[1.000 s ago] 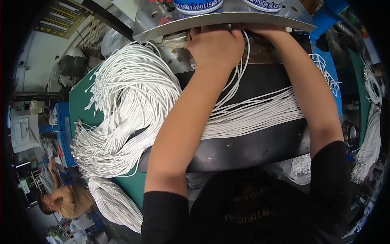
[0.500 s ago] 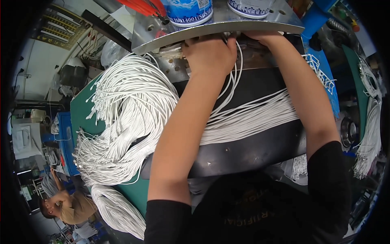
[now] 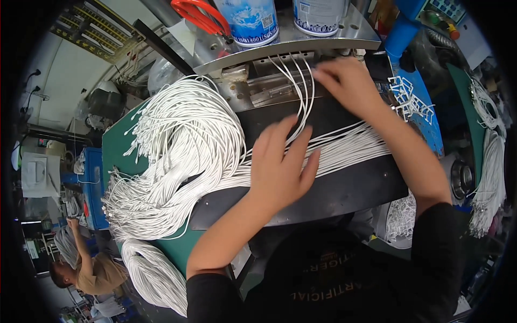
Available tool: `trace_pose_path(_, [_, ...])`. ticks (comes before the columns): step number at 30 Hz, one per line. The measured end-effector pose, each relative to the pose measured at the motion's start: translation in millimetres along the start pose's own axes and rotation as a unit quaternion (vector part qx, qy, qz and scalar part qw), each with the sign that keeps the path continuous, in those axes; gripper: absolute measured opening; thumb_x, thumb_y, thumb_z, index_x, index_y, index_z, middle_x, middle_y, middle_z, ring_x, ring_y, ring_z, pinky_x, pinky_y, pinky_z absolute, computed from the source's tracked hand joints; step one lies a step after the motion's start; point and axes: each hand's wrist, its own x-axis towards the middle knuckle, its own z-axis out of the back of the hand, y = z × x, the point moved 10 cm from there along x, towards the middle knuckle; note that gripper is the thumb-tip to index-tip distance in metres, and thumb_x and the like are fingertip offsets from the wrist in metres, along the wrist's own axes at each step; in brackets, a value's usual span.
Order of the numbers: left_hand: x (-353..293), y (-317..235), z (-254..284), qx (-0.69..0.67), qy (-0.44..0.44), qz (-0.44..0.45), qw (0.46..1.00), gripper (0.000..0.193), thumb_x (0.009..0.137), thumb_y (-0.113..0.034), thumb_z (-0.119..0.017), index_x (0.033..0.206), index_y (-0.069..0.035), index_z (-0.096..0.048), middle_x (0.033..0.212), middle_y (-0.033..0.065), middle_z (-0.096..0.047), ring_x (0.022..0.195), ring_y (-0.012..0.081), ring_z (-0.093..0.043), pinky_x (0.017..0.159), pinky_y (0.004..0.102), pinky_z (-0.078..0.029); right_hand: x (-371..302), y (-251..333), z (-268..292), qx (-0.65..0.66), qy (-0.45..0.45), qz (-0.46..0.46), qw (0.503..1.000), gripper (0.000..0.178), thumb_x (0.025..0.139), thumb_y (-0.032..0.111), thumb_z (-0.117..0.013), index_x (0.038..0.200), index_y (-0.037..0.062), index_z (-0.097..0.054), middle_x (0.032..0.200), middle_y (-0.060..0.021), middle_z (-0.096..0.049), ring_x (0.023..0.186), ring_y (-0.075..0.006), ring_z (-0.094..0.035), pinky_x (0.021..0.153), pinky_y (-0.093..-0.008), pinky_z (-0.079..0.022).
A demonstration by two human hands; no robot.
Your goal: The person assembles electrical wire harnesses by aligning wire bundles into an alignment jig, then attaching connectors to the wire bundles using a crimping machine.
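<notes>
My left hand (image 3: 283,164) hovers over a row of white cables (image 3: 344,152), fingers spread and nothing visibly gripped. Beyond its fingertips, several white cables (image 3: 302,89) run up to a metal fixture (image 3: 274,89) beneath a steel plate. My right hand (image 3: 347,86) is at the right of the fixture, its thumb apart from the fingers. Its fingertips are close to the rightmost raised cable; whether they touch it is unclear.
A large bundle of white cables (image 3: 188,134) covers the left of the bench, with another coil (image 3: 153,277) below. Two tins (image 3: 247,21) and red-handled pliers (image 3: 199,16) stand on the steel plate (image 3: 344,42). White bent pieces (image 3: 412,102) lie at right. A co-worker (image 3: 97,274) is at far left.
My left hand has come out from under the plate's edge, back toward me over the cable row. My right hand has also drawn out, uncovering the fixture and the raised cables.
</notes>
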Motion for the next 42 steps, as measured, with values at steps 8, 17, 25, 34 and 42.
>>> trace_pose_path(8, [-142.4,58.3,36.5,0.188,0.271,0.163,0.930,0.088,0.062,-0.035,-0.089,0.143,-0.026,-0.057,0.157,0.0291,-0.030,0.144,0.0520,-0.030,0.112,0.0715,-0.020,-224.1,21.1,12.7,-0.084,0.141,0.151,0.975,0.078,0.060,0.017,-0.083,0.135,0.0164,-0.061,0.140,-0.0154,-0.054,0.132,-0.0350,-0.050,0.110,-0.0525,-0.037])
trace_pose_path(17, [-143.1,30.9,76.2,0.235,0.158,0.161,0.945,0.088,0.060,-0.022,-0.084,0.144,-0.019,-0.057,0.157,0.0297,-0.032,0.144,0.0522,-0.030,0.115,0.0668,-0.023,-241.2,26.8,43.6,-0.164,0.115,0.045,0.979,0.088,0.052,0.012,-0.081,0.137,0.0149,-0.059,0.148,-0.0176,-0.047,0.136,-0.0383,-0.046,0.113,-0.0554,-0.033])
trace_pose_path(25, [-156.7,24.7,80.0,0.229,0.164,0.150,0.948,0.083,0.063,-0.015,-0.078,0.143,-0.016,-0.057,0.156,0.0295,-0.034,0.144,0.0515,-0.031,0.114,0.0641,-0.028,-245.5,35.1,47.2,-0.152,0.088,0.036,0.984,0.089,0.050,0.010,-0.081,0.137,0.0148,-0.060,0.148,-0.0171,-0.048,0.137,-0.0382,-0.045,0.114,-0.0551,-0.033])
trace_pose_path(34, [-110.1,-50.1,64.1,0.030,0.238,0.080,0.968,0.085,0.070,-0.020,-0.082,0.148,-0.015,-0.050,0.156,0.0286,-0.033,0.142,0.0478,-0.036,0.115,0.0580,-0.033,-256.9,81.2,80.0,-0.139,0.035,0.023,0.989,0.064,0.067,0.008,-0.081,0.128,0.0109,-0.065,0.131,-0.0150,-0.060,0.121,-0.0340,-0.058,0.103,-0.0469,-0.045])
trace_pose_path(42, [-18.6,-39.1,-16.3,-0.058,0.258,0.086,0.961,0.029,0.085,0.001,-0.056,0.114,0.004,-0.060,0.110,0.0260,-0.066,0.106,0.0390,-0.065,0.088,0.0450,-0.055,-248.0,82.1,58.0,0.144,-0.017,-0.050,0.988,0.017,0.082,0.012,-0.076,0.097,0.0044,-0.072,0.071,-0.0054,-0.063,0.059,-0.0215,-0.059,0.055,-0.0333,-0.046])
